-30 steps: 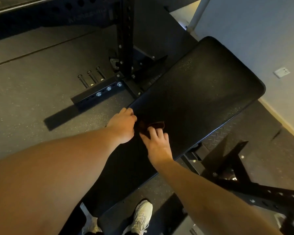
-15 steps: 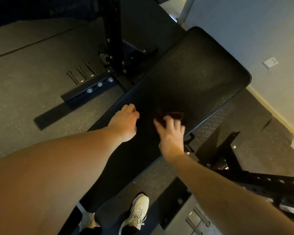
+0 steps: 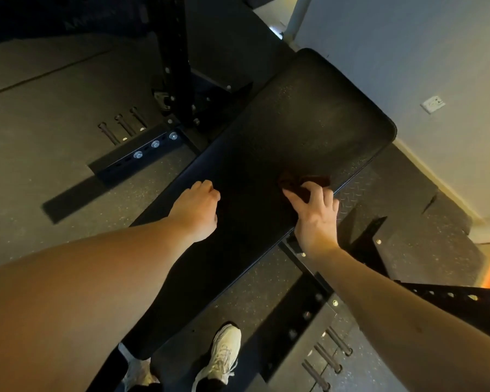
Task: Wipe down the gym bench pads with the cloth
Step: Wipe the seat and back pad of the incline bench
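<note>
The left hand [image 3: 195,207] rests on the bench pad [image 3: 309,123] just inside its left edge, fingers curled under, holding nothing; the pad's long axis runs from near left to far right, wide end toward the wall; at its right edge the right hand [image 3: 317,219] pinches the dark-red cloth [image 3: 290,179] against it.

hands [image 3: 195,207] [image 3: 317,219] 2 | cloth [image 3: 297,181] 1 | bench pad [image 3: 309,123] 1 | shoes [image 3: 224,355] [image 3: 137,373] 2 | outlet [image 3: 433,104] 1 | floor pins [image 3: 122,125] [image 3: 333,359] perhaps 6
</note>
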`<action>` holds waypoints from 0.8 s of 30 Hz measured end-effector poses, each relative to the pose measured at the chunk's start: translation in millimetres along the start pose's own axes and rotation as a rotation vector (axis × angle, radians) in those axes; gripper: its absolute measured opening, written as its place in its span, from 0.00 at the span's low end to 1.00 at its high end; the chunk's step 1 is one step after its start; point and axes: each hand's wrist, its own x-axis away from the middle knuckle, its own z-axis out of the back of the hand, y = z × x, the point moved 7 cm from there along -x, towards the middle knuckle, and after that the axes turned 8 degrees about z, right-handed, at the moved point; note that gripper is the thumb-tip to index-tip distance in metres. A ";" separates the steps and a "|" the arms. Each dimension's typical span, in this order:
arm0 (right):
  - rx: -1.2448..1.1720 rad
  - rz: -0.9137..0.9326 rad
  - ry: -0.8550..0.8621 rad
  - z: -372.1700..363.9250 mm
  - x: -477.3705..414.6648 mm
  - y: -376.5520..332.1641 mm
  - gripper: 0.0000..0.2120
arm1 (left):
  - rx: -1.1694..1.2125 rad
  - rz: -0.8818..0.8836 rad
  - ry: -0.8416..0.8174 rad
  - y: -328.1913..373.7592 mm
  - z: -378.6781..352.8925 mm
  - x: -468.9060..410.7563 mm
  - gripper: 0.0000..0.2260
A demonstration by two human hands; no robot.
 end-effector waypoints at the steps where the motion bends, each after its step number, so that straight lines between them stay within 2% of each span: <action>1: -0.033 -0.047 0.056 -0.8 4.6 -5.2 0.36 | 0.009 0.000 -0.001 -0.5 -0.5 0.5 0.21; 4: -0.113 -0.078 0.097 -22.3 33.9 -42.5 0.38 | 0.014 -0.018 0.010 -1.7 -4.7 4.5 0.19; 8: -0.159 0.041 -0.140 -58.5 69.1 -91.8 0.42 | -0.002 -0.021 0.028 -1.9 -11.8 7.9 0.17; 11: -0.141 0.127 -0.222 -50.2 63.9 -80.3 0.40 | -0.001 -0.020 -0.004 -0.3 -13.8 8.8 0.18; 13: -0.119 0.063 -0.188 -29.3 43.2 -44.1 0.37 | -0.001 -0.029 -0.005 4.7 -11.7 8.7 0.18; 17: -0.072 -0.149 -0.002 11.9 -2.7 21.9 0.31 | -0.008 -0.048 0.029 16.6 -1.2 7.1 0.16; 22: -0.093 -0.245 0.062 2.0 5.2 -3.6 0.31 | 0.003 -0.048 0.022 19.7 3.2 8.4 0.17; 24: -0.083 -0.182 -0.034 -17.7 24.0 -35.6 0.32 | 0.017 -0.044 -0.012 17.4 0.1 10.6 0.17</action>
